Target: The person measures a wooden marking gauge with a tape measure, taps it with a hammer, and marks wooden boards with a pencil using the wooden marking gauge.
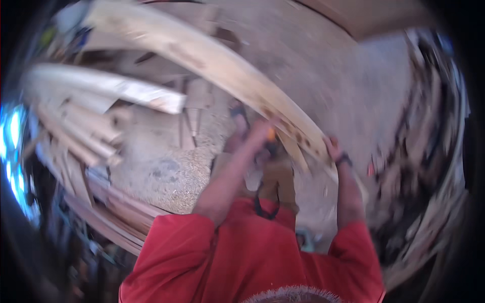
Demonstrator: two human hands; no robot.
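Observation:
The picture is smeared by motion. A long pale wooden plank (212,55) with dark knots curves from the upper left down to the right of centre. My right hand (333,149), with a dark band at the wrist, grips the plank's lower end. My left hand (258,132) reaches forward under the plank, touching a small orange and dark object (272,134). The blur hides whether its fingers close on that object. Both arms come out of red sleeves.
Several loose boards (86,131) lie stacked at the left, and one pale board (116,88) juts out above them. Sawdust (187,166) covers the floor below the hands. Blurred dark and pale clutter (419,151) fills the right side.

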